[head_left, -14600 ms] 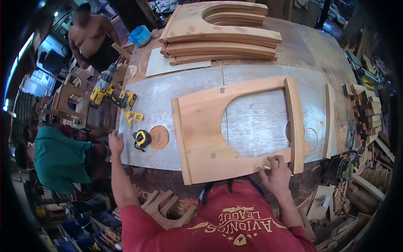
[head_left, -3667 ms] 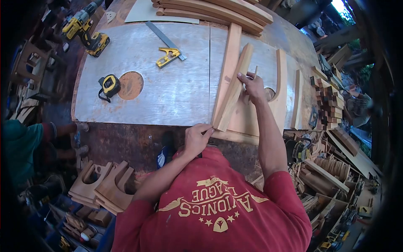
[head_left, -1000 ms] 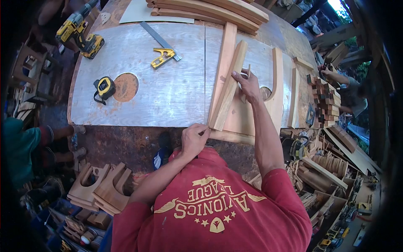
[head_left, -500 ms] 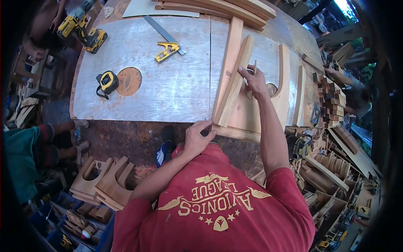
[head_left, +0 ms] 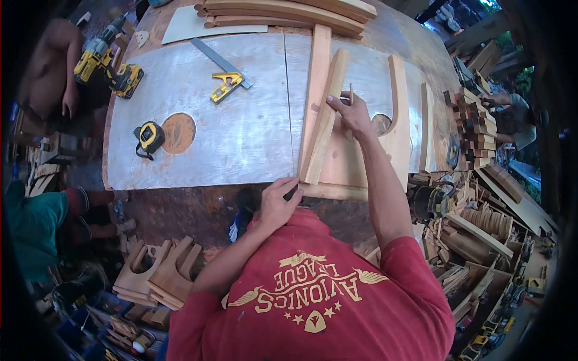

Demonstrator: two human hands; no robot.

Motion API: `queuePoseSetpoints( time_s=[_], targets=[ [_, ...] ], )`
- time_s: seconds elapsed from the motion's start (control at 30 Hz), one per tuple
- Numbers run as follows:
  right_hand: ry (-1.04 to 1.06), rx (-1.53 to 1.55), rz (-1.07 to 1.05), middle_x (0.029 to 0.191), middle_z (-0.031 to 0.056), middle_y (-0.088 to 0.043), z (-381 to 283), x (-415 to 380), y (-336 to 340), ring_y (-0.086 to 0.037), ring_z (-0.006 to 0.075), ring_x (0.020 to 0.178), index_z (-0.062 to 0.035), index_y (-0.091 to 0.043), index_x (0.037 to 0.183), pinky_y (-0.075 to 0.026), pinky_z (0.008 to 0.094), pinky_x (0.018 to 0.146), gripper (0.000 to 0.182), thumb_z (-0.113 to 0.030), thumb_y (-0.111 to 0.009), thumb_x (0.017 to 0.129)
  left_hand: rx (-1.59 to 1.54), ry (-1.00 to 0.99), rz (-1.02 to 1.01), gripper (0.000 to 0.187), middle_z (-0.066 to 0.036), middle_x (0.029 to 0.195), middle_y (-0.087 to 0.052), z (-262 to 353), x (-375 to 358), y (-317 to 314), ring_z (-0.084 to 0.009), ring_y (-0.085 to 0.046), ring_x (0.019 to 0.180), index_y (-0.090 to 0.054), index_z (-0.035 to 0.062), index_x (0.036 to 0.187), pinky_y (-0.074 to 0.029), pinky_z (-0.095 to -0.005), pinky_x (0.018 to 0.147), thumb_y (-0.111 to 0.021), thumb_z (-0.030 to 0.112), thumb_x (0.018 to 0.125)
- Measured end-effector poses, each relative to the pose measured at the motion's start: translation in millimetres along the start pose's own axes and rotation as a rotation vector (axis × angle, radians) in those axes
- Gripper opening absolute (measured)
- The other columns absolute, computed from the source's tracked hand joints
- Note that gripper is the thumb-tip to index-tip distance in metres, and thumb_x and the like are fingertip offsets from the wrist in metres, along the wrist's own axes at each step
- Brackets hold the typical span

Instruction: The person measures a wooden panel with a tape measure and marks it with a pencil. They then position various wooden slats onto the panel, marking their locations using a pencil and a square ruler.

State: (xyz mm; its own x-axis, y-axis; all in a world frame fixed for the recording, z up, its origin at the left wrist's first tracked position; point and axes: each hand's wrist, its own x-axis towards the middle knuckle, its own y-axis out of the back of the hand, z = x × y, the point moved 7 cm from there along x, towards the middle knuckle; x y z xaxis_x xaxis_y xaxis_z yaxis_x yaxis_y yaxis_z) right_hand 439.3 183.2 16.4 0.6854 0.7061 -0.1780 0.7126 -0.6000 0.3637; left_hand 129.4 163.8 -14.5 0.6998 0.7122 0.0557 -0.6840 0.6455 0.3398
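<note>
My right hand point(head_left: 351, 115) grips a narrow wooden strip point(head_left: 325, 120) from its right side, thumb on top. A thin pencil-like stick point(head_left: 351, 91) stands up between its fingers. The strip lies at a slant over a U-shaped wooden panel point(head_left: 346, 165), close to the panel's left arm point(head_left: 317, 66). Its near end rests close to the panel's lower left corner. At that corner my left hand point(head_left: 279, 203) is curled, thumb and forefinger pressed against the panel's edge. The fingertips of the right hand under the strip are partly hidden.
On the worktable point(head_left: 235, 138) are a tape measure point(head_left: 149, 137), a combination square point(head_left: 226, 86) and a cordless drill point(head_left: 108, 66). Wooden lengths point(head_left: 283, 15) lie along the back. Stacked blocks point(head_left: 474, 129) stand right, near another person point(head_left: 515, 120). More people are at left.
The view has shifted, so the table and its contents sit slightly farther left. Both hands keep their places on the strip and the panel corner.
</note>
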Motion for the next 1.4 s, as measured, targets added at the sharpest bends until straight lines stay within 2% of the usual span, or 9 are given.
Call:
queuePoseSetpoints(
  time_s=[0.17, 0.37, 0.6, 0.7, 0.8, 0.83, 0.93, 1.17, 1.4],
  targets=[
    [-0.006, -0.028, -0.010, 0.110, 0.0242, -0.070, -3.6, 1.6, 2.5, -0.070, 0.0281, 0.099, 0.0153, -0.059, 0.122, -0.054, 0.0354, 0.084, 0.069, -0.036, -0.083, 0.082, 0.005, 0.198, 0.015, 0.039, -0.019, 0.112, -0.072, 16.3, 50.8, 36.4, -0.0257, -0.071, 0.101, -0.071, -0.0019, 0.115, -0.054, -0.0361, 0.089, -0.070, 0.029, 0.092],
    [0.006, 0.039, -0.025, 0.108, 0.0251, -0.070, -2.0, 0.3, 1.4, -0.070, 0.0290, 0.098, 0.0162, -0.059, 0.121, -0.056, 0.0381, 0.083, 0.074, -0.040, -0.083, 0.080, 0.202, 0.215, -0.136, 0.088, -0.028, 0.120, -0.067, 12.9, 134.4, -7.4, -0.0339, -0.068, 0.110, -0.054, -0.0125, 0.133, -0.053, -0.0397, 0.094, -0.079, 0.051, 0.078],
    [0.002, -0.015, -0.003, 0.107, 0.0274, -0.071, 26.2, 17.7, 1.6, -0.071, 0.0308, 0.099, 0.0136, -0.065, 0.115, -0.055, 0.0377, 0.085, 0.073, -0.046, -0.083, 0.077, -0.015, 0.367, -0.138, 0.095, -0.028, 0.127, -0.063, -11.4, 130.7, -23.3, -0.0355, -0.063, 0.119, -0.046, -0.0126, 0.139, -0.049, -0.0397, 0.100, -0.082, 0.048, 0.075],
    [0.143, -0.251, 0.064, 0.106, 0.0255, -0.071, 6.8, 9.5, 15.8, -0.072, 0.0302, 0.093, 0.0078, -0.070, 0.111, -0.054, 0.0379, 0.083, 0.058, -0.046, -0.070, 0.090, -0.033, 0.398, -0.120, 0.093, -0.027, 0.128, -0.063, -14.2, 129.2, -26.0, -0.0341, -0.063, 0.118, -0.045, -0.0115, 0.139, -0.049, -0.0391, 0.100, -0.082, 0.045, 0.076],
    [-0.002, 0.112, 0.336, 0.075, 0.0080, -0.063, -11.5, -24.6, 59.9, -0.058, 0.0171, 0.069, 0.0026, -0.073, 0.103, -0.047, 0.0324, 0.067, 0.055, -0.049, -0.054, 0.102, -0.041, 0.405, -0.115, 0.091, -0.026, 0.126, -0.063, -11.6, 131.7, -26.1, -0.0328, -0.064, 0.115, -0.044, -0.0109, 0.139, -0.050, -0.0382, 0.099, -0.082, 0.043, 0.076],
    [0.212, 0.072, 0.530, 0.068, 0.0046, -0.055, -14.2, -35.0, 72.7, -0.050, 0.0149, 0.066, 0.0013, -0.074, 0.098, -0.042, 0.0321, 0.064, 0.063, -0.052, -0.041, 0.106, -0.054, 0.413, -0.119, 0.091, -0.026, 0.126, -0.063, -10.8, 131.1, -25.6, -0.0325, -0.064, 0.114, -0.044, -0.0110, 0.139, -0.050, -0.0379, 0.098, -0.082, 0.043, 0.076],
    [0.270, -0.035, 0.630, 0.068, 0.0053, -0.055, -13.8, -73.9, 67.8, -0.052, 0.0149, 0.069, 0.0002, -0.073, 0.095, -0.043, 0.0314, 0.067, 0.058, -0.047, -0.041, 0.108, -0.093, 0.420, -0.138, 0.087, -0.026, 0.123, -0.062, 0.3, 132.7, -25.2, -0.0300, -0.064, 0.111, -0.043, -0.0116, 0.139, -0.051, -0.0363, 0.095, -0.082, 0.038, 0.079],
    [0.330, 0.011, 0.482, 0.096, 0.0246, -0.070, 1.1, -95.8, 20.5, -0.069, 0.0388, 0.087, 0.0035, -0.069, 0.106, -0.055, 0.0412, 0.077, 0.027, -0.020, -0.062, 0.096, -0.125, 0.469, -0.212, 0.084, -0.022, 0.128, -0.059, 0.1, 130.3, -26.6, -0.0254, -0.062, 0.107, -0.040, -0.0074, 0.144, -0.051, -0.0383, 0.087, -0.079, 0.036, 0.083],
    [0.440, 0.019, 0.470, 0.098, 0.0260, -0.069, 1.7, -88.5, 14.9, -0.068, 0.0407, 0.090, 0.0073, -0.068, 0.106, -0.054, 0.0444, 0.080, 0.030, -0.021, -0.062, 0.096, -0.106, 0.508, -0.234, 0.083, -0.020, 0.129, -0.058, -0.8, 130.4, -27.2, -0.0246, -0.060, 0.110, -0.037, -0.0060, 0.146, -0.052, -0.0369, 0.086, -0.077, 0.035, 0.085]
  ],
)
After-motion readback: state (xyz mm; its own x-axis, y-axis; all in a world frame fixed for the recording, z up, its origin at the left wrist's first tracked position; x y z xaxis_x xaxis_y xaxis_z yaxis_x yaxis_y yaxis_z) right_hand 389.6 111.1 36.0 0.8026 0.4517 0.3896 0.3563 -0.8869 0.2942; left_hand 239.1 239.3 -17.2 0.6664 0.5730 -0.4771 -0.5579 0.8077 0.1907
